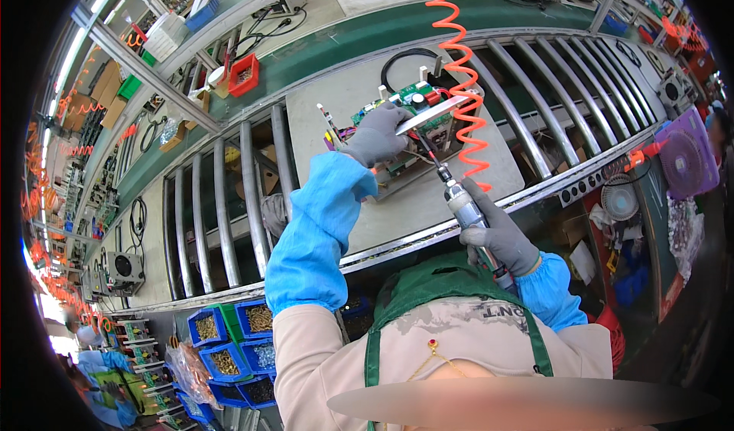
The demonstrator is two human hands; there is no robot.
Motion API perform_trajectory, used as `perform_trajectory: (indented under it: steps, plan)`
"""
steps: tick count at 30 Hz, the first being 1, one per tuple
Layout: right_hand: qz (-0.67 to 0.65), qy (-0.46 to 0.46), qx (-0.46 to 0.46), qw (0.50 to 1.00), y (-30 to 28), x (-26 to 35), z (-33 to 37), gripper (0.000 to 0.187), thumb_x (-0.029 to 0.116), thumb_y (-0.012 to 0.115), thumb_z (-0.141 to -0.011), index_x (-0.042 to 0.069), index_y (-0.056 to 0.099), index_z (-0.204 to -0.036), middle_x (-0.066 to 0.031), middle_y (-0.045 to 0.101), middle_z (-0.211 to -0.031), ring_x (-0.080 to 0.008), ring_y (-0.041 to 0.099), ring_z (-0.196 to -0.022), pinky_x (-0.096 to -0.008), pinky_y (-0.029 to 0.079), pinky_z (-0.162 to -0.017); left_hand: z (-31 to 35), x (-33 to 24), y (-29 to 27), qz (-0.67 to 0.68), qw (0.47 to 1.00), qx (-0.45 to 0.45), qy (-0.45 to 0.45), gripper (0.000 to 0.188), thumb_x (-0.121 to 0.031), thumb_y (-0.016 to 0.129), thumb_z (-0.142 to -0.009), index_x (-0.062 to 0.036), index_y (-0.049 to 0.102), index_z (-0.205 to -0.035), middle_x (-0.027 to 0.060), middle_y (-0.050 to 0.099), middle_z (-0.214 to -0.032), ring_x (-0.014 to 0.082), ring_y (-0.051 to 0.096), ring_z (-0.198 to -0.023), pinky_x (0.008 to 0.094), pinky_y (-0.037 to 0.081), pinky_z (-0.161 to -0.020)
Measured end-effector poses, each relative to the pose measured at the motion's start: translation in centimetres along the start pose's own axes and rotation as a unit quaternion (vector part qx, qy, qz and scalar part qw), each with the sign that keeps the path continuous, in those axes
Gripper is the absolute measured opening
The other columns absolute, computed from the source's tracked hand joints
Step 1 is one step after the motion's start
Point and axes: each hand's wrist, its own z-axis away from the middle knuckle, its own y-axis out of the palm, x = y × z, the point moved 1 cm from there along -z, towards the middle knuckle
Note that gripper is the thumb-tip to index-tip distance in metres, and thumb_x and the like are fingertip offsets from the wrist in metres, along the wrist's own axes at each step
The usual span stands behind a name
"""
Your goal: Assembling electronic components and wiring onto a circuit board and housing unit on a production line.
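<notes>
My left hand (pixel 378 134), in a grey glove, grips the near end of a flat silver metal strip (pixel 436 114). The strip slants across an open device with green circuit boards (pixel 417 96) and several wires. My right hand (pixel 503 236), gloved the same way, is wrapped round a power screwdriver (pixel 463 204) with a silver body. Its bit points up and left at the strip and device; whether the tip touches a screw is too small to tell. The device sits on a pale board (pixel 405 217). A black cable (pixel 397 60) loops behind it.
An orange coiled hose (pixel 466 110) hangs in front of the device's right side. Metal rollers (pixel 535 113) run along both sides of the board. Blue bins (pixel 225 361) of small fasteners stand below left. A red bin (pixel 244 75) sits beyond the line; a purple fan (pixel 688 154) stands far right.
</notes>
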Motion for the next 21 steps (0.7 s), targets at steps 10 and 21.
perform_trajectory:
  steps: [10, 21]
  plan:
    - [0.51, 0.038, 0.032, 0.859, -15.5, -0.5, 6.9, 0.063, 0.016, 0.073, -0.06, 0.008, 0.054, -0.119, -0.0135, 0.061, -0.092, -0.0296, 0.062, -0.088, -0.0389, 0.049, -0.078, 1.1, -0.6, 0.1, 0.027, 0.997, -0.065, 0.031, 0.039, -0.013, 0.063, -0.07, -0.0019, 0.062, -0.107, 0.0176, 0.059, -0.099, 0.0334, 0.059, -0.094, 0.0386, 0.047, -0.084]
    - [0.662, 0.403, 0.046, 0.63, -38.3, -4.6, 1.8, 0.038, 0.03, 0.061, -0.075, 0.004, 0.067, -0.101, -0.017, 0.068, -0.089, -0.0335, 0.065, -0.087, -0.0419, 0.052, -0.077, 0.8, -3.4, -0.1, 0.082, 0.988, -0.067, -0.115, 0.037, 0.001, 0.06, -0.068, 0.0025, 0.063, -0.106, 0.0102, 0.058, -0.105, 0.0194, 0.059, -0.097, 0.0276, 0.044, -0.089]
